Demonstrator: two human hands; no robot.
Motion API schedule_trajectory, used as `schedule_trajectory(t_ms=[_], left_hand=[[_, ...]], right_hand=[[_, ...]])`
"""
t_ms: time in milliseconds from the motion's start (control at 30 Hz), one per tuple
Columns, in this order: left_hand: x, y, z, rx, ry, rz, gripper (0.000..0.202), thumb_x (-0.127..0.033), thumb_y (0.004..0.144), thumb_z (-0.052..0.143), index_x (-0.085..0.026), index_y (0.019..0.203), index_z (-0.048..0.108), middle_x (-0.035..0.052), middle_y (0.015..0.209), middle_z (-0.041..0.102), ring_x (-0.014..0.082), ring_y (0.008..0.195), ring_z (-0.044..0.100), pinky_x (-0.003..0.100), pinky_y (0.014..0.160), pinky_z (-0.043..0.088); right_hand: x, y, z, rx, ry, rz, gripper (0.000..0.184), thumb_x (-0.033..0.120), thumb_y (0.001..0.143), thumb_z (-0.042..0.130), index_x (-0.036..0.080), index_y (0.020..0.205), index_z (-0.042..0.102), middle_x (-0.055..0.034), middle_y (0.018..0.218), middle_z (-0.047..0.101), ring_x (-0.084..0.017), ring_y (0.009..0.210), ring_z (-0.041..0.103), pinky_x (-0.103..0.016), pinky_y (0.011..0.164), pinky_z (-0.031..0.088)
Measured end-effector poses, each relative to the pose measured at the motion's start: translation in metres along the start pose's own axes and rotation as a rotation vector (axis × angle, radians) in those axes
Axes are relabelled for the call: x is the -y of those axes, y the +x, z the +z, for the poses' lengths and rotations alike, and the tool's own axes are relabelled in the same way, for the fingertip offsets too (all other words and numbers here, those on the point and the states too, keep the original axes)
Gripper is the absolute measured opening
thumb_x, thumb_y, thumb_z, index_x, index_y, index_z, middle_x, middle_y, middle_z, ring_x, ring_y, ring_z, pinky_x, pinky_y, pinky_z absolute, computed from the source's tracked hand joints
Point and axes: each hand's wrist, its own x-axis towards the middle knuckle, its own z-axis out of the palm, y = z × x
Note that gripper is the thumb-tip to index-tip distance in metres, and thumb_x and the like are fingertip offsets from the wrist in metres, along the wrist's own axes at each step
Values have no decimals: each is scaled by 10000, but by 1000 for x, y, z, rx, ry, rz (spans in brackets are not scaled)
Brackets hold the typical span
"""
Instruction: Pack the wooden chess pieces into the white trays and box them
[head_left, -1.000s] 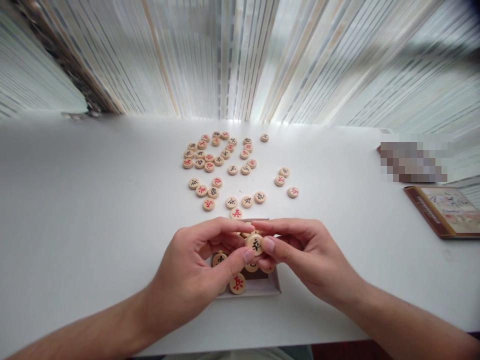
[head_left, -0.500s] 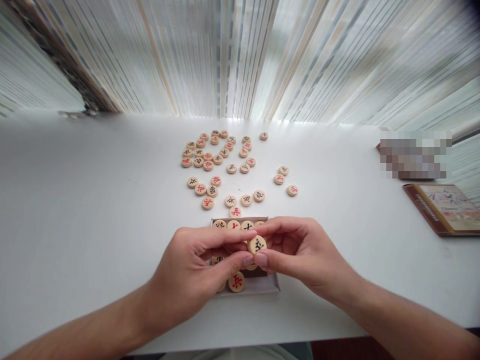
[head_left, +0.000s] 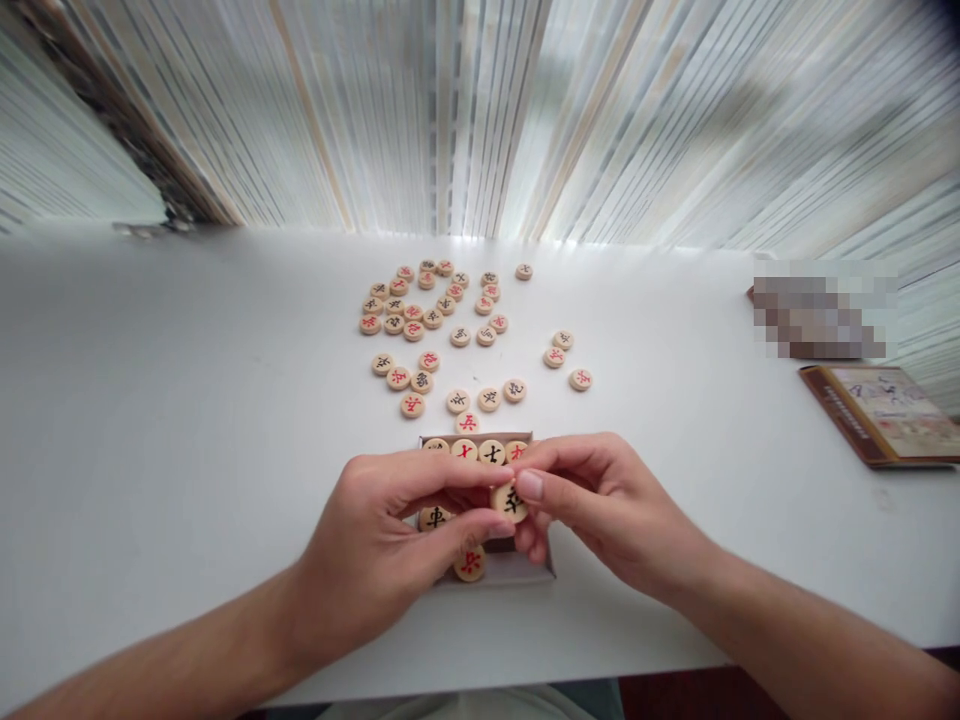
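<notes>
Box: the shallow, grey-walled tray (head_left: pixel 534 568) lay near the middle of the desk's (head_left: pixel 187 420) near edge, its dark floor partly showing.
Box contents: along its far wall sat a row of discs, two red-marked, two black-marked; a black-marked disc (head_left: pixel 435 518) lay at the left and a red-marked one (head_left: pixel 470 562) by the near wall. The hands hid the rest.
Held piece: one black-marked disc (head_left: pixel 510 503) was above the tray, its face tilted toward the wearer.
Hands: the left hand (head_left: pixel 397 520) and right hand (head_left: pixel 607 500) pinched it between them.
Change: half a second earlier the right thumb pressed its lower edge; now it rested at the upper right.
Loose pieces: round, pale, wood-like discs (head_left: pixel 459 402) spread toward the desk's far edge.
Right edge: a flat, brown-bordered case (head_left: pixel 900 415).
</notes>
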Motion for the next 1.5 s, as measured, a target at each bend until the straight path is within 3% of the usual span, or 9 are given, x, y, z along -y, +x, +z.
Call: schedule_trajectory(t_ms=[167,367,533,700,833,1033,1200,1500], left_hand=[[1,1,0,-23,30,56,343,-118,878,860,-314,1160,855,-13,938,879,140,765,817,192,767,661],[-3,-1,2,47,57,79,327,-140,916,821,-312,1194,838,2,842,868,162,615,784,240,654,671],[-1,-2,0,-23,87,91,300,-128,860,866,-255,1131,852,29,912,873,173,707,815,232,693,670],[2,-4,-3,-13,47,68,309,-101,862,857,-243,1137,846,35,949,869,175,800,818,234,746,657],[0,-2,-3,-1,-1,37,310,-54,879,811,-236,1128,846,32,915,853,169,779,798,249,737,648],[-3,-1,-1,-44,18,67,348,4,878,772,-268,1081,851,11,959,846,157,849,799,233,784,646],[0,-4,-1,-96,105,128,324,-4,867,797,-250,1075,834,14,978,857,165,867,811,241,808,653],[1,-6,-3,-127,194,202,352,-17,859,826,-288,1084,825,-15,1006,860,164,884,816,257,830,665]], right_hand=[[0,-1,3,0,43,76,276,223,735,991,148,902,785,-10,670,784,-113,536,717,-188,542,617],[0,-3,4,21,46,133,301,271,764,978,146,848,717,-4,637,767,-104,491,698,-168,497,589],[1,-1,4,58,92,115,290,210,753,983,143,873,727,-10,674,784,-96,527,707,-167,540,604],[3,-3,3,57,81,63,285,175,748,982,144,910,750,-18,733,796,-114,591,735,-182,564,626],[3,-6,4,42,-16,-34,255,158,784,957,163,975,789,-25,758,801,-126,648,755,-192,620,634],[-4,-8,1,8,-399,-322,248,139,868,875,209,1100,821,-63,947,825,-177,811,777,-267,749,649],[-4,-7,-3,-21,-624,-489,247,113,929,773,214,1154,789,-63,963,821,-184,813,761,-305,750,639],[-1,-6,-6,-60,-745,-646,267,58,895,793,235,1096,792,-63,941,794,-204,835,740,-335,739,610]])
